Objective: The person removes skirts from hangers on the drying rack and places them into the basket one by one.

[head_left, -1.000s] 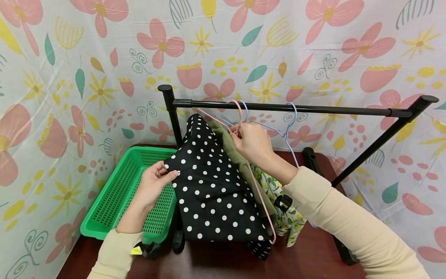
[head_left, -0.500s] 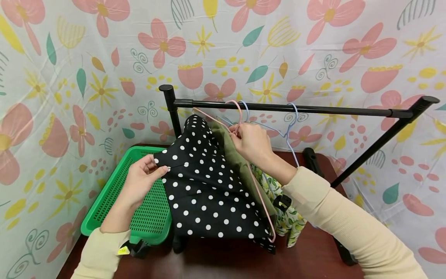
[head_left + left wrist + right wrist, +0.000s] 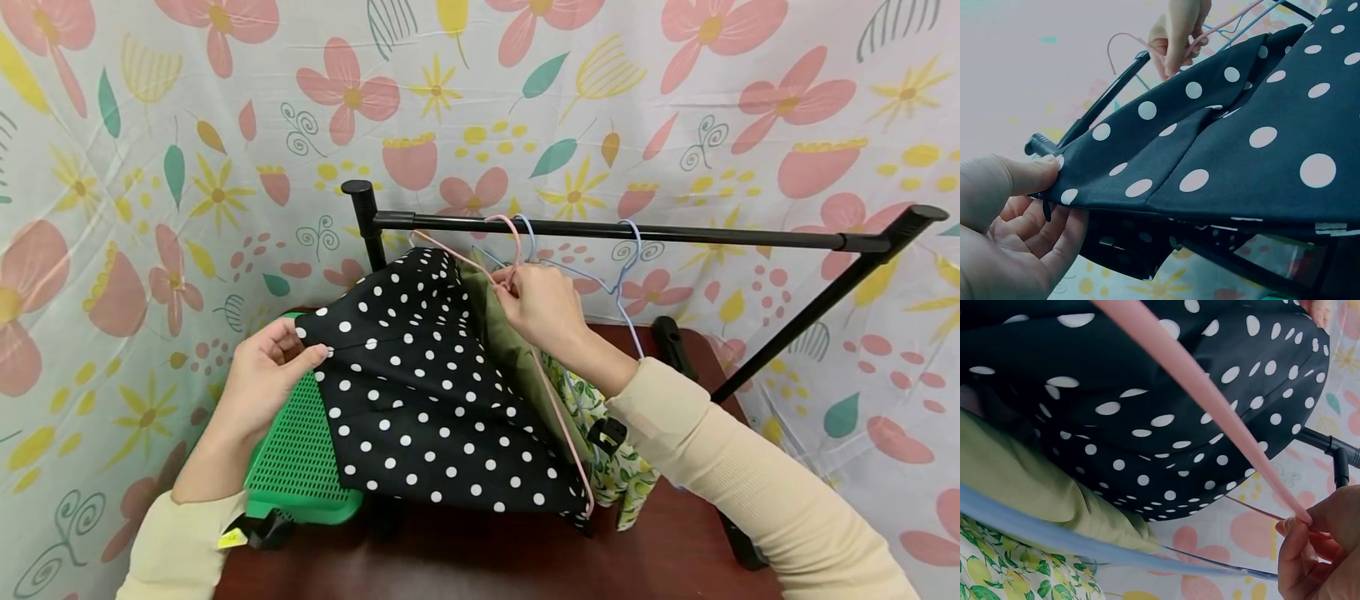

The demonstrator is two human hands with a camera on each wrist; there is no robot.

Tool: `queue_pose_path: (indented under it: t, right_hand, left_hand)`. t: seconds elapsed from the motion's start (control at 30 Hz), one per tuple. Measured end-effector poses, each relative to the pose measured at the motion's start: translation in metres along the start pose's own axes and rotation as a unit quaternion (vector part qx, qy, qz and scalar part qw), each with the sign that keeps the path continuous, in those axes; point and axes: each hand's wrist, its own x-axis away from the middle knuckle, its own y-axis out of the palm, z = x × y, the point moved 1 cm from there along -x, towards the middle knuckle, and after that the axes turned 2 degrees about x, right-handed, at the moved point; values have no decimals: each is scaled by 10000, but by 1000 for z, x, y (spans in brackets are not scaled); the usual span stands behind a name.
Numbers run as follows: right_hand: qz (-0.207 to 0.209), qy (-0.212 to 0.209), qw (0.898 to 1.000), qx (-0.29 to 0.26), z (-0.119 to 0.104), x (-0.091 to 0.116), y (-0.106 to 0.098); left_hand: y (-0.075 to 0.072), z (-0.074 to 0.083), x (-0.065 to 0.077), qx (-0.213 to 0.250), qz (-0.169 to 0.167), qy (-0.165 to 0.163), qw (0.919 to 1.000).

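A black garment with white polka dots (image 3: 427,400) hangs over the pink hanger (image 3: 551,396) at the left end of the rack. My left hand (image 3: 258,379) pinches the garment's outer left edge between thumb and fingers, stretching the cloth leftward; the left wrist view shows the thumb on top and the fingers underneath. My right hand (image 3: 543,304) grips the pink hanger just below its hook, which loops over the bar. In the right wrist view the hanger's pink arm (image 3: 1210,403) runs across the dotted cloth, and the fingertips pinch its upper end.
Behind the dotted cloth hang an olive-green garment (image 3: 498,325) and a lemon-print garment (image 3: 622,475). A blue hanger (image 3: 619,287) hangs farther right on the black rack bar (image 3: 720,237). Partly covered, a green plastic basket (image 3: 300,467) sits on the dark red table (image 3: 480,558).
My left hand has moved left, pulling the dotted garment's edge out over the green basket, so the cloth spreads wider. My right hand stays at the hanger's neck.
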Motion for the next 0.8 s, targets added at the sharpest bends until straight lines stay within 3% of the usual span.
queue_pose_path:
  t: [0.5,0.8]
  right_hand:
    - [122,-16,9999,-36,3,0,2]
    - [121,53,9999,55,2,0,-1]
  left_hand:
    - [-20,10,3,107,326,357,9988]
    - [-32,15,4,691,551,461,9950]
